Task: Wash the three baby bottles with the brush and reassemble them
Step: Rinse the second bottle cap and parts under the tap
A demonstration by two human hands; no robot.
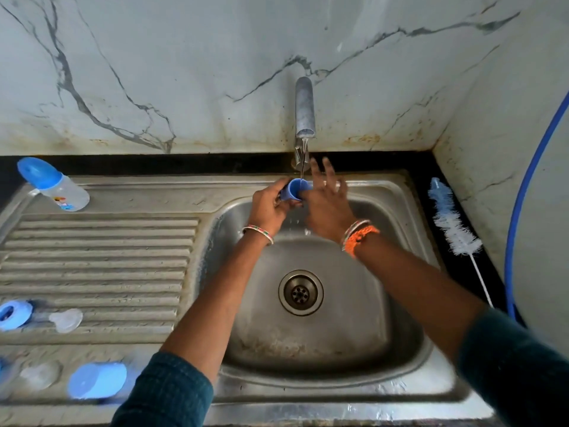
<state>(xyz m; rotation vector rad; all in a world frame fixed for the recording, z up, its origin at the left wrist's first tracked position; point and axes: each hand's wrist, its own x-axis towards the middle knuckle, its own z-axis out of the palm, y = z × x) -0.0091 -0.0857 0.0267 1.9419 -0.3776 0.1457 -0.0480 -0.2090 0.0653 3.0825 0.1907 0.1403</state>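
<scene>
Brush (450, 222) right of sink (400, 192); assembled bottle (55, 184) on drainboard (98, 257).

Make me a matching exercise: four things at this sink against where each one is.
Things:
1. small blue cap
2. white bristled bottle brush
3. capped clear baby bottle
4. blue screw ring

Places:
A. black counter, right of basin
B. drainboard's far left corner
C. under the running tap, in left hand
D. drainboard's near left edge

Pairs: 1-C, 2-A, 3-B, 4-D
</scene>
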